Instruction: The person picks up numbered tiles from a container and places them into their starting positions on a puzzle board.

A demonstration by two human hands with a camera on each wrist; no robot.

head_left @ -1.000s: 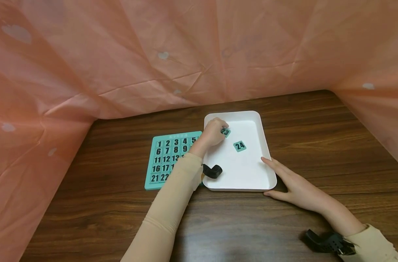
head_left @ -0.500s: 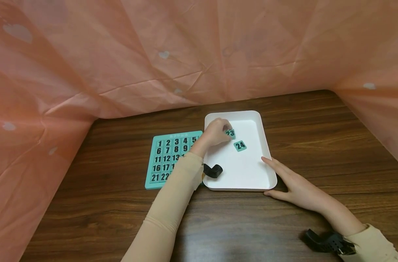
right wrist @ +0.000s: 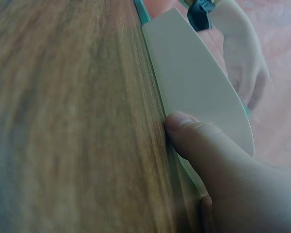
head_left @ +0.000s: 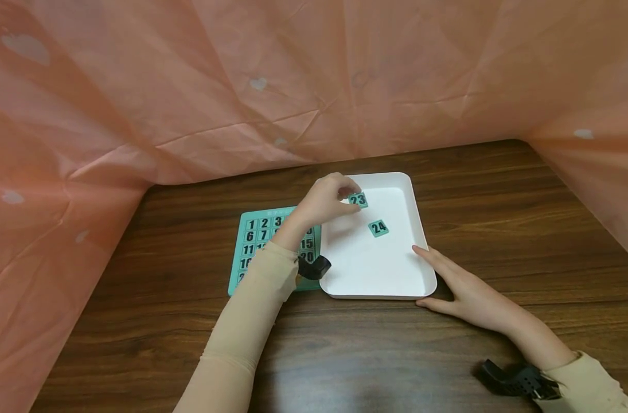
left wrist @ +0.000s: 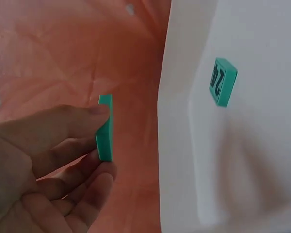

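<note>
My left hand (head_left: 325,199) pinches a teal number tile (head_left: 358,199) marked 23 between thumb and fingers, raised above the far left part of a white tray (head_left: 370,267). In the left wrist view the tile (left wrist: 105,138) is seen edge-on, apart from the tray wall. Another teal tile (head_left: 378,228), marked 24, lies inside the tray. Around the tray's near right corner rests my right hand (head_left: 465,293), fingers along the right rim and thumb (right wrist: 199,141) against the near side wall. A teal number board (head_left: 235,261) is beside the tray, partly hidden by my left arm.
The tray and board sit on a brown wood-grain table (head_left: 138,321). Pink cloth (head_left: 231,103) with pale hearts hangs along the back and both sides. A black wrist strap (head_left: 520,381) is on my right wrist, and a black camera part (head_left: 315,267) juts from the left.
My left hand first shifted right with the 23 tile, then lifted it up and back to the left. The 24 tile and my right hand stay in place.
</note>
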